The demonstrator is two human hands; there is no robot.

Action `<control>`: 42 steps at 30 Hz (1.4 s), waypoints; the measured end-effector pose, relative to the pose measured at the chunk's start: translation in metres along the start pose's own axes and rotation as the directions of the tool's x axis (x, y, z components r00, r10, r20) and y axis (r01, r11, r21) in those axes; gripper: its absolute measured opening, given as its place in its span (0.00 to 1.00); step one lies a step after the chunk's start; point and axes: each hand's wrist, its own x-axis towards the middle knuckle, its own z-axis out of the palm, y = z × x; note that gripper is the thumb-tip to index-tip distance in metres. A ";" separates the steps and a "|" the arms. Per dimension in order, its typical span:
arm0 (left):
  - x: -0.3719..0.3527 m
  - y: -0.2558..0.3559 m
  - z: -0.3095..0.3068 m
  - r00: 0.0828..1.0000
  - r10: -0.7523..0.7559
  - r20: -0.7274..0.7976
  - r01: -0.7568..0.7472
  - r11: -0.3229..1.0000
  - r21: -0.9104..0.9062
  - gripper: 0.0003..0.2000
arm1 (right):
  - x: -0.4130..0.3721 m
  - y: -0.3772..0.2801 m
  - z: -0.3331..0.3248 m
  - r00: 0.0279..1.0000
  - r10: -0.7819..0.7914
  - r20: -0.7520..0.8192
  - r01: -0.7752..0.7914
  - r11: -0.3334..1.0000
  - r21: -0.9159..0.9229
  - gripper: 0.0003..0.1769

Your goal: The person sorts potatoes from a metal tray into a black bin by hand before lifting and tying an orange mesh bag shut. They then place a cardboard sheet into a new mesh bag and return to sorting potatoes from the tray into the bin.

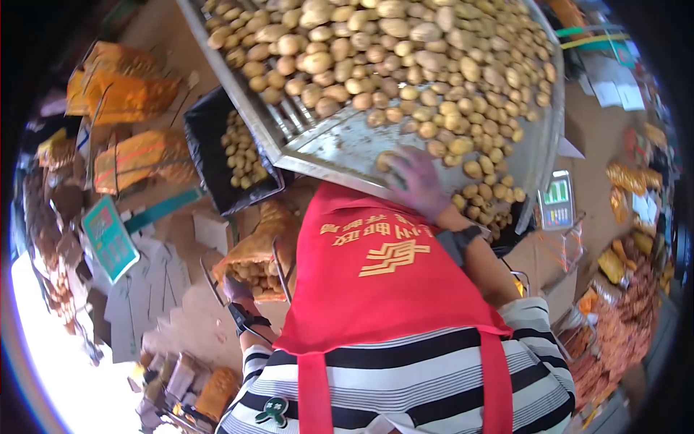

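Many small tan potatoes (434,50) lie on a metal sorting tray (340,143) in front of me. My right hand (421,184), in a purplish glove, is over the tray's near edge, its fingers curled on a single potato (384,160); motion blurs them a little. Down on the left, my left hand (237,289) is low beside the mouth of an orange mesh sack (269,235) with potatoes in it. Its fingers are mostly hidden, so its grip does not show. Thin metal rods (282,271) stand at the sack's mouth.
A black-lined crate (206,137) with potatoes stands left of the tray. More potatoes sit below the tray's right corner. Digital scales flank me, a green one (110,237) at left and a grey one (556,202) at right. Filled orange sacks (141,159) lie at left.
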 end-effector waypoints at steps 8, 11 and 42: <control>0.001 0.327 -0.071 0.720 0.658 -0.223 -0.574 0.384 -0.723 0.14 | -0.034 0.037 0.004 0.914 0.200 0.353 -0.124 0.966 -0.227 0.14; -0.030 0.412 -0.048 0.395 0.906 -0.153 -0.711 0.196 -0.676 0.13 | -0.098 0.065 -0.018 0.891 0.439 0.113 -0.395 0.875 -0.280 0.17; -0.102 0.466 0.029 0.365 0.918 0.159 -0.803 0.396 -0.445 0.33 | -0.051 0.122 -0.073 0.759 0.583 -0.289 -0.630 0.769 -0.104 0.19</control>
